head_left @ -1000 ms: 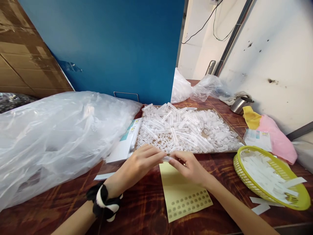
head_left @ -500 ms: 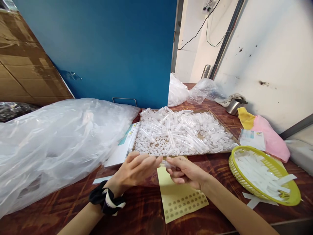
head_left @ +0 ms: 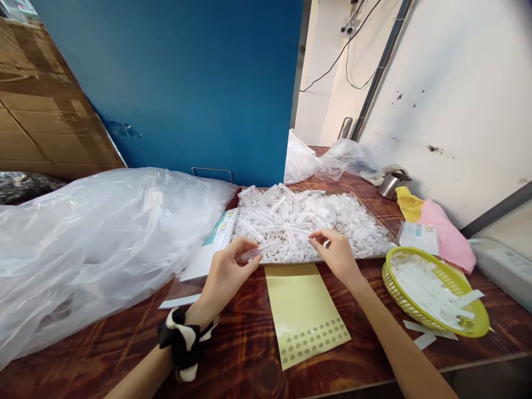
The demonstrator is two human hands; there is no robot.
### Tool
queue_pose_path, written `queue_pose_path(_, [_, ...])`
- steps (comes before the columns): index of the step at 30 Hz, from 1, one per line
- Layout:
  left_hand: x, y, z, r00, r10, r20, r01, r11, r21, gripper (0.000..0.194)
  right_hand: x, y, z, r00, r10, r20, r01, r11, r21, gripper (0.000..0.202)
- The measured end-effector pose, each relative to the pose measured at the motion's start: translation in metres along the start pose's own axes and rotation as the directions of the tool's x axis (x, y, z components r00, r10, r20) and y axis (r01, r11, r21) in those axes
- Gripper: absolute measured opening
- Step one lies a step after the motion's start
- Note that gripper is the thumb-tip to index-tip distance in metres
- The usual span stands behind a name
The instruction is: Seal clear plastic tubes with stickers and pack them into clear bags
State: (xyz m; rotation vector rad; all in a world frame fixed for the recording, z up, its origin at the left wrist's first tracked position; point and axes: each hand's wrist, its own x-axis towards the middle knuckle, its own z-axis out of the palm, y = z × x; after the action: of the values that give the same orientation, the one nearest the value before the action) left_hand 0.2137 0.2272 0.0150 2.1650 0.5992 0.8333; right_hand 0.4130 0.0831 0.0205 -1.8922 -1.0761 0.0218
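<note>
My left hand [head_left: 233, 271] grips a clear plastic tube [head_left: 266, 247] between thumb and fingers, its free end pointing right over the front of a shallow tray [head_left: 388, 254]. My right hand [head_left: 336, 252] reaches over the tray's front edge, thumb and fingertips together in a pinch; whatever they hold is too small to make out. The tray carries a heap of clear tubes [head_left: 286, 210] and many small white plastic pieces [head_left: 299, 254]. Between my forearms lies a yellow sticker sheet [head_left: 293, 299], with rows of small round stickers at its near end.
A yellow basket [head_left: 388, 277] of white strips stands at the right, with loose strips [head_left: 424, 339] beside it. A large plastic bag [head_left: 103, 238] fills the left, next to printed cards [head_left: 203, 257]. Behind stand a blue panel [head_left: 174, 88] and a metal cup [head_left: 389, 185].
My hands, close together over the sticker sheet before, have drawn apart. The right has gone forward to the tray; the left now shows the tube in its fingers.
</note>
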Motion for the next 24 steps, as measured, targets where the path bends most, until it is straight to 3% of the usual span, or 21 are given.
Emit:
queue_pose_path(5, [0.003, -0.005, 0.002, 1.000, -0.012, 0.015, 0.011, 0.997, 0.074, 0.025, 0.011, 0.002, -0.031, 0.988, -0.017, -0.152, 0.004, 0.997, -0.083, 0.012])
queue_pose_path(8, [0.000, -0.004, 0.007, 0.997, 0.078, 0.028, -0.080, 0.991, 0.104, 0.031, -0.008, -0.021, -0.039, 0.998, -0.053, -0.019, 0.051, 0.996, -0.079, 0.009])
queue_pose_path(10, [-0.004, -0.003, 0.011, 0.989, 0.140, 0.051, -0.144, 0.984, 0.101, 0.031, -0.036, -0.039, -0.033, 0.981, -0.064, 0.183, 0.071, 0.997, -0.028, 0.008])
queue_pose_path(13, [-0.011, 0.000, 0.019, 0.970, 0.222, 0.097, -0.230, 0.970, 0.075, 0.030, -0.087, -0.055, -0.011, 0.932, -0.054, 0.358, 0.041, 0.998, 0.046, 0.010])
queue_pose_path(17, [-0.020, 0.002, 0.029, 0.943, 0.274, 0.187, -0.288, 0.957, 0.049, 0.028, -0.133, -0.049, 0.013, 0.944, -0.016, 0.329, -0.011, 0.997, 0.080, 0.015])
queue_pose_path(24, [-0.031, 0.005, 0.038, 0.857, 0.302, 0.417, -0.370, 0.924, 0.093, 0.024, -0.146, -0.046, 0.020, 0.963, -0.027, 0.269, 0.022, 1.000, 0.021, 0.017])
